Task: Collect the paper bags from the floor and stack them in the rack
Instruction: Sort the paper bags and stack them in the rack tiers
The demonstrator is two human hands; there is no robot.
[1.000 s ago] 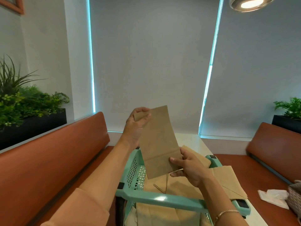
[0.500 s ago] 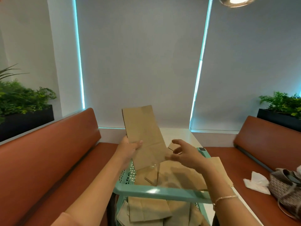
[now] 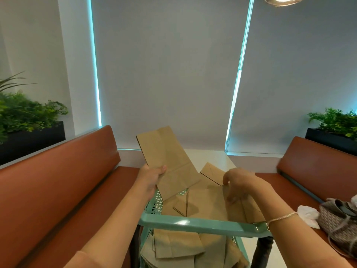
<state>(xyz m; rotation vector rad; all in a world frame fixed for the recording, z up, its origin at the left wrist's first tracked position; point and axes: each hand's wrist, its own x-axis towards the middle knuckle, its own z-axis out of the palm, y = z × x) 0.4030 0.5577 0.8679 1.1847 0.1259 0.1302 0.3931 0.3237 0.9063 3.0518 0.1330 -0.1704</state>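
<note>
While the person leans over the mint-green rack (image 3: 195, 223), the left hand (image 3: 152, 177) grips one flat brown paper bag (image 3: 168, 161) by its left edge, thumb laid across the front. That bag is tilted, its open end up toward the blinds and its folded bottom dipping over the rack's top tier. The right hand (image 3: 239, 185) reaches down onto the loose bags in the top tier (image 3: 204, 202), fingers curled and pinching the edge of one of them near the far right corner. The two hands are apart, with the raised bag's lower corner between them.

More bags lie overlapping in the top tier, none of them squared up, and one pokes up at an angle behind the right hand. Below the front rail, another heap of bags (image 3: 177, 248) sits in the lower tier. A thin bracelet (image 3: 281, 217) circles the right wrist just above the rail.

Red-brown padded benches (image 3: 58, 180) run along both sides, and a pale worktop (image 3: 208, 157) stretches beyond the rack toward the window. On the right bench rest a woven handbag (image 3: 340, 219) and, touching it, a crumpled white tissue (image 3: 307, 214). Dark planters with green plants (image 3: 25, 117) stand behind each bench back.
</note>
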